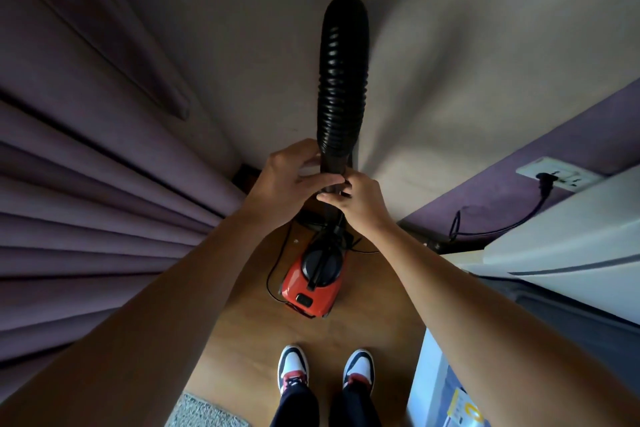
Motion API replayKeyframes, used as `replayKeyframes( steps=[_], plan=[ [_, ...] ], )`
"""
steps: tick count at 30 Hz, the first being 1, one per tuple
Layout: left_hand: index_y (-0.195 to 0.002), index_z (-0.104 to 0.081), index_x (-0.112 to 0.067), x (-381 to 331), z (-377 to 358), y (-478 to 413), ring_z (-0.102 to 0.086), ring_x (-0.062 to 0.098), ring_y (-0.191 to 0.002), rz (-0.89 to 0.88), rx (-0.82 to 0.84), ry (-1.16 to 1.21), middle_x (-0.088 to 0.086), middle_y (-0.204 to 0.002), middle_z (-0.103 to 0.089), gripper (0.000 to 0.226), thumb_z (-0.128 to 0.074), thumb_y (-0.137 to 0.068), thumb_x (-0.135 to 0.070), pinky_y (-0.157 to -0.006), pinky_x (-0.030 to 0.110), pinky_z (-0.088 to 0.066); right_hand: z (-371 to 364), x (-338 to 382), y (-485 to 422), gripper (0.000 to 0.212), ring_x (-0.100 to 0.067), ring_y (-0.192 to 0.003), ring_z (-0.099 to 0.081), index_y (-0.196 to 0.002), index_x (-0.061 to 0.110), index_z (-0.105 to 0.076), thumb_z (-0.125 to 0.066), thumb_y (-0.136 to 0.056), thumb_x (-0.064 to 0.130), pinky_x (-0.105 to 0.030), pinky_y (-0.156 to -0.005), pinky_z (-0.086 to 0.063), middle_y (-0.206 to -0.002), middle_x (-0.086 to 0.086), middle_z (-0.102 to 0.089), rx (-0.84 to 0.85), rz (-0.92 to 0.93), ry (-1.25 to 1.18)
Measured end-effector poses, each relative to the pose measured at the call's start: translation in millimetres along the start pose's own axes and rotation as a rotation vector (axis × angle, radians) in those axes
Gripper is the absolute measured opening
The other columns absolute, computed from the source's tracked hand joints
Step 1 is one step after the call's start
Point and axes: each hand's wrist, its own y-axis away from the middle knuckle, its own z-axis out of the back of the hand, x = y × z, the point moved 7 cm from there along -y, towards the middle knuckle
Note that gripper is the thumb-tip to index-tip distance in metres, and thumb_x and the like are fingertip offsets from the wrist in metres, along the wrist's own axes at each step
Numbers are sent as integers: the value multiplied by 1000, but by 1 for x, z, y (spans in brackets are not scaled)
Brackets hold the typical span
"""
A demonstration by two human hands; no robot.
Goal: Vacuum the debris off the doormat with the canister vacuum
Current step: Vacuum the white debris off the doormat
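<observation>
A red and black canister vacuum [311, 282] stands on the wooden floor in front of my feet. Its black ribbed hose [341, 80] rises toward the camera. My left hand [289, 184] grips the hose's smooth lower end from the left. My right hand [356, 199] pinches the same part from the right, fingertips meeting those of the left. A corner of a grey speckled doormat [204, 411] shows at the bottom left, behind my left shoe. The hose's nozzle end is out of view.
Purple curtains [86, 184] hang along the left. A white fridge or cabinet [561, 246] stands at the right. The vacuum's black cord [498, 227] runs to a wall socket [557, 175] on the purple wall. My two sneakers [325, 369] stand on the wooden floor [242, 340].
</observation>
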Motion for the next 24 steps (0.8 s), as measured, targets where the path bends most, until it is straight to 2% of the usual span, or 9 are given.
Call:
replayKeyframes(
  steps=[9,13,15,19,22,24],
  plan=[
    [-105,-69,-23,4,31,-7,-69,16,-110,56,-45,121,3,-109,-73,19,-72,-91,-10,-100,41,-54,-11,33,-16,38,-25,-105,-72,-119,9,-68,-82,-85,16,-46,-95,-58,-112,-11,-76,-20,56,-44],
    [-112,-67,-26,0,49,-15,-67,15,-114,74,-61,145,-3,-113,-72,24,-71,-89,-21,-105,40,-51,-18,53,-26,40,-19,-99,-72,-120,6,-67,-82,-85,17,-41,-91,-60,-111,-12,-75,-55,101,-51],
    [-116,-66,-24,0,56,-16,-67,15,-115,80,-60,139,-6,-112,-71,29,-72,-87,-25,-105,39,-50,-23,61,-28,38,-19,-92,-74,-118,5,-68,-83,-85,18,-44,-87,-61,-106,-11,-76,-81,131,-50],
    [-125,-65,-11,-3,66,-15,-66,15,-116,55,-47,100,-4,-114,-69,33,-69,-93,-14,-106,37,-50,-33,74,-28,42,-23,-90,-77,-121,6,-66,-82,-85,23,-48,-81,-62,-104,-11,-77,-112,216,-55],
    [-129,-63,-7,-9,75,-15,-66,13,-115,37,-70,76,-5,-113,-69,34,-66,-95,-14,-100,27,-50,-38,83,-25,40,-21,-89,-77,-120,6,-66,-79,-87,25,-42,-80,-63,-106,-11,-77,-138,251,-63],
    [-130,-63,-8,-13,79,-16,-66,13,-115,32,-82,65,-5,-114,-68,35,-65,-95,-14,-99,24,-50,-41,85,-25,39,-22,-89,-77,-120,6,-66,-79,-88,23,-40,-81,-62,-107,-11,-77,-147,231,-89]
  ],
)
